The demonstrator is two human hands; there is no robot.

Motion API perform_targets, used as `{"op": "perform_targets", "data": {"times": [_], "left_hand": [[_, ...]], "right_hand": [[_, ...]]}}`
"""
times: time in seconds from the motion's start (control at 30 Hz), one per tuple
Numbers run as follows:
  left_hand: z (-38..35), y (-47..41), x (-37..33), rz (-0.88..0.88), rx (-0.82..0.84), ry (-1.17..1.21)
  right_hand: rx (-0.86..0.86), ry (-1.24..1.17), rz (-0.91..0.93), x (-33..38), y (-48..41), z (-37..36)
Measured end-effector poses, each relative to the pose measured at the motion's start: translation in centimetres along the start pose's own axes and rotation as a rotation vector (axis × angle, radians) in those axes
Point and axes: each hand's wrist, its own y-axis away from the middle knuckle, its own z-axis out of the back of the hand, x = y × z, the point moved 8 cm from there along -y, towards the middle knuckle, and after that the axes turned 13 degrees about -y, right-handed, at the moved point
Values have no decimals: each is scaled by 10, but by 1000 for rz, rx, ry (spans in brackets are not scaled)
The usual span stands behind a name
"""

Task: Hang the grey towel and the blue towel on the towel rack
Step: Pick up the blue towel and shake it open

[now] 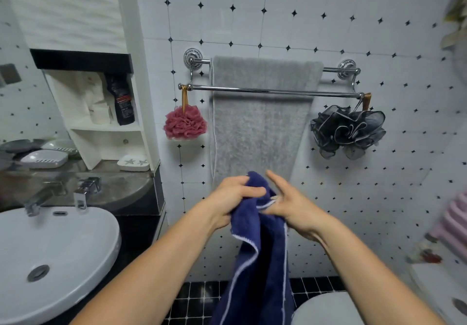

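The grey towel [260, 122] hangs over the back bar of the chrome double towel rack [328, 94] on the tiled wall. Its front bar runs bare across the towel. Below it I hold the blue towel [257, 256], dark with a white edge, bunched at the top and hanging down toward the floor. My left hand [232, 198] is closed around the top left of the bunch. My right hand [290, 206] pinches the white edge with thumb and lower fingers, while the other fingers are spread.
A pink bath pouf [185, 122] hangs from the rack's left end and a black one [348, 130] from its right end. A white sink [58, 256] with a tap stands at the left, under a shelf with bottles. A toilet lid [326, 309] is at the bottom right.
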Motion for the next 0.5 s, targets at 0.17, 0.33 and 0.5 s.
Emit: {"op": "perform_targets", "data": {"times": [0.17,0.33,0.5], "left_hand": [[0,11,-18,-157,95,-30],[13,22,28,-82,-109,2],[56,36,36,-126,-393,217]], "right_hand": [[-197,58,115,3,4,13],[-334,-108,90,-15,-1,13],[-509,-203,56,-27,0,34]]}}
